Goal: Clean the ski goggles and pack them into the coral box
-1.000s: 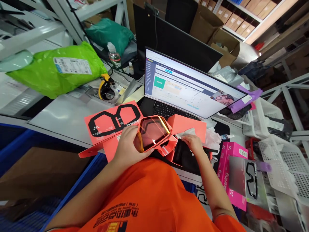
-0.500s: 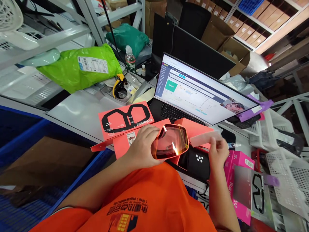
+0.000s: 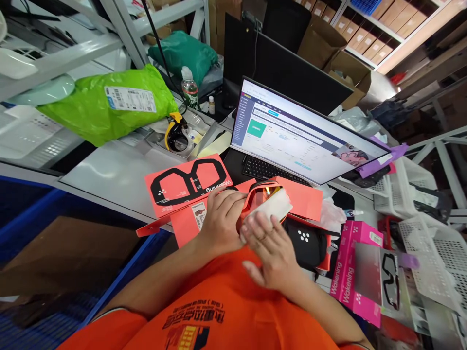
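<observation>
- A person in an orange shirt (image 3: pixel 204 296) steadies a pair of orange-framed goggles (image 3: pixel 260 195) at near centre, close to the torso at a desk (image 3: pixel 105 165).
- The left hand (image 3: pixel 223 218) grips the goggles at their left side, fingers curled over the frame.
- The right hand (image 3: pixel 272 253) is spread, its fingers outstretched against a white sheet (image 3: pixel 277 205) that covers part of the tinted lens; whether they pinch the sheet cannot be told.
- Just left of the goggles lies a coral box (image 3: pixel 171 176) printed "Wakening" with a black goggle outline.
- Just right, a black case (image 3: pixel 310 248) bears a cluster of white dots.
- Beyond the hands, a keyboard (image 3: pixel 270 170) lies before a lit monitor (image 3: pixel 299 138).
- At far left, a bright green parcel (image 3: pixel 91 109) rests near a capped bottle (image 3: pixel 190 92).
- At right, pink boxes (image 3: pixel 352 257), also marked "Wakening," stand near white perforated baskets (image 3: pixel 447 243).
</observation>
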`<act>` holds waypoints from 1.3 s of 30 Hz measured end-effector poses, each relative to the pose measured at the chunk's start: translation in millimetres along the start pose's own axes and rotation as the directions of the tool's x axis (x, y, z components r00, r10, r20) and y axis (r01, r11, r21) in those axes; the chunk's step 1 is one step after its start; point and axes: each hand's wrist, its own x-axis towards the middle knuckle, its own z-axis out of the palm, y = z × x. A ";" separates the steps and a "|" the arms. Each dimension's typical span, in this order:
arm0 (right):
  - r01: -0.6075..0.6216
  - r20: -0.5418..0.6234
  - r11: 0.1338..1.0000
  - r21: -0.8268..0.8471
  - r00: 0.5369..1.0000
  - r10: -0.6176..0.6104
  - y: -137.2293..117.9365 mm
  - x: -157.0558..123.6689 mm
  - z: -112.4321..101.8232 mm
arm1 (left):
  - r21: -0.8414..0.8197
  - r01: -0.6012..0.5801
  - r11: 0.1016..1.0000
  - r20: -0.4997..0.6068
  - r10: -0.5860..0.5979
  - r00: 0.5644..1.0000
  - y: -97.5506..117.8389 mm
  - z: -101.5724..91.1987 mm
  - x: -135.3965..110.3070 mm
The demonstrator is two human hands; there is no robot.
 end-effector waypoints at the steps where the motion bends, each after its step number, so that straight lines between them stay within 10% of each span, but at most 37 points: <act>1: -0.056 -0.029 0.998 0.023 0.998 0.057 5.6 3.1 -2.6 | -0.008 0.017 1.000 -0.020 -0.017 1.000 -0.5 0.1 0.0; 4: -0.198 -0.157 0.980 0.009 0.968 0.197 12.0 12.8 0.4 | -0.002 0.076 0.997 -0.037 -0.076 0.996 -3.4 1.8 -1.3; 10: 0.038 -0.021 0.999 -0.029 0.999 -0.038 2.7 32.3 15.6 | -0.029 0.091 0.995 -0.030 -0.092 0.995 -13.8 5.3 -5.5; 16: -0.286 -0.182 0.958 -0.016 0.943 0.278 21.7 67.4 17.7 | -0.031 0.171 0.985 -0.058 -0.173 0.983 -16.4 4.4 0.1; 20: -0.079 -0.064 0.995 -0.064 0.995 0.075 18.1 83.7 29.8 | -0.043 0.200 0.979 -0.006 -0.200 0.980 -24.4 1.3 -0.1; 24: -0.252 -0.060 0.966 -0.056 0.967 0.249 25.2 93.5 30.2 | -0.034 0.190 0.981 -0.048 -0.192 0.980 -31.0 1.5 -3.5; 30: -0.107 0.059 0.994 -0.003 0.992 0.107 21.0 104.0 34.9 | -0.071 0.235 0.970 0.011 -0.234 0.972 -38.0 3.1 -6.3; 39: -0.573 -0.057 0.788 0.225 0.800 0.597 63.4 86.9 32.1 | -0.073 0.207 0.976 0.014 -0.207 0.978 -42.8 8.5 -13.1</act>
